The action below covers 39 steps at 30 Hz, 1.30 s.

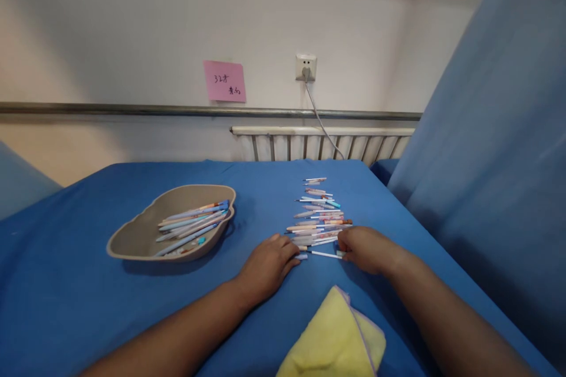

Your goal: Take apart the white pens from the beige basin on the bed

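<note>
Disassembled pens, refills and barrels among them, lie in a long column on the blue-covered bed. At the near end of the column is a white pen refill (325, 254). My right hand (365, 247) is closed in a pinch at the refill's right end, with a small pale piece showing by the fingertips. My left hand (270, 264) rests at the column's left side with its fingers curled down over a light blue pen piece (302, 257). Its fingertips partly hide that piece. Just beyond both hands lie several pen barrels (305, 240) and refills side by side.
A beige tray (132, 235) with several whole pens (190, 227) and small bits stands to the left. A folded yellow cloth (329, 339) lies nearest me. Blue curtain (495, 147) hangs at right. At the back are a white rail (309, 130) and a plugged-in socket (306, 67).
</note>
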### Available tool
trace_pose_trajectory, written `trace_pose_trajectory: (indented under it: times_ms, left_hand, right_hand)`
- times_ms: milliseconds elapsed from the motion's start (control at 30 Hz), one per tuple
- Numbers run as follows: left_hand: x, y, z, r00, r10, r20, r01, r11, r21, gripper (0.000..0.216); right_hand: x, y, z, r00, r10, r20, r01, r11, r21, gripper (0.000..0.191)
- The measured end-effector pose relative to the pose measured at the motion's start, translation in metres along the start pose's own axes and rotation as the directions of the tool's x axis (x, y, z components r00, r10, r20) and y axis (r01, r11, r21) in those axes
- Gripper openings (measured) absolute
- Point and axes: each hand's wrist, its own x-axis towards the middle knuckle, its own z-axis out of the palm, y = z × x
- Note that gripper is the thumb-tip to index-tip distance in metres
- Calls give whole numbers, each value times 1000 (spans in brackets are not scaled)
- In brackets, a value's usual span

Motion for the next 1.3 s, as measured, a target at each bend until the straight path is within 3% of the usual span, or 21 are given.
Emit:
trace_pose_trajectory:
  times_ms: [167,567,700,900,1067,1200,1300]
  left_hand:
    - [9,-2,3,1000,23,-17,-23,1000,7,21]
    - [36,-15,0,998,13,-62,-10,999,49,16]
    - [33,-13,-3,997,31,-73,-30,999,21,20]
    - [26,-10,-1,986,16,-165,-26,998,-60,48]
    - [19,-2,3,996,10,-92,-17,997,-75,47]
    - [2,0,-17,982,-31,-187,19,998,-67,48]
    - [-20,-17,-54,940,-150,-306,151,988,-22,33]
  right_hand:
    - [7,-8,3,991,-75,-112,73,997,-20,15]
    - [28,-8,14,965,-65,-255,67,998,-2,16]
    - [25,-6,13,952,-112,-284,127,991,35,16]
    - [21,-7,17,917,-141,-373,177,982,65,11]
    - [22,-9,29,892,-197,-407,260,960,107,12]
    - [19,-11,33,882,-263,-392,339,931,138,15]
    - [15,-16,31,878,-276,-392,359,921,154,18]
